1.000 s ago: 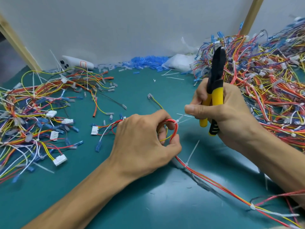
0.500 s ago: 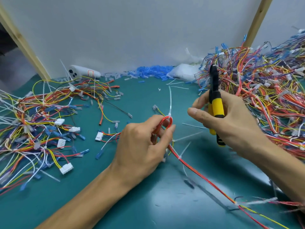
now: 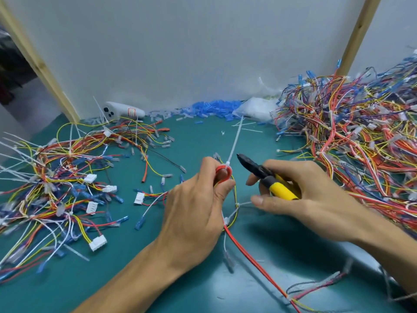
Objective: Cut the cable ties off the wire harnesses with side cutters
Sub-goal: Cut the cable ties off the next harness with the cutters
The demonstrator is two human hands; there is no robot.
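Observation:
My left hand (image 3: 198, 206) grips a red and yellow wire harness (image 3: 225, 175), bent into a loop at the fingertips. A white cable tie (image 3: 234, 142) sits on top of that loop, its long tail pointing up and away. My right hand (image 3: 302, 195) holds the side cutters (image 3: 268, 179) by the yellow and black handles. The black jaws point left, their tip a short way right of the tie's head. The harness trails down to the lower right across the green mat (image 3: 203, 290).
A big pile of tied harnesses (image 3: 352, 141) fills the right side. A spread of loose wires with white connectors (image 3: 61, 184) lies at left. Blue terminal sleeves (image 3: 212, 108), a plastic bag (image 3: 257, 110) and a white device (image 3: 123, 111) line the back wall.
The cutters swung from upright to pointing left and came close to the tie. My left hand raised the looped harness, so the tie's tail now stands up.

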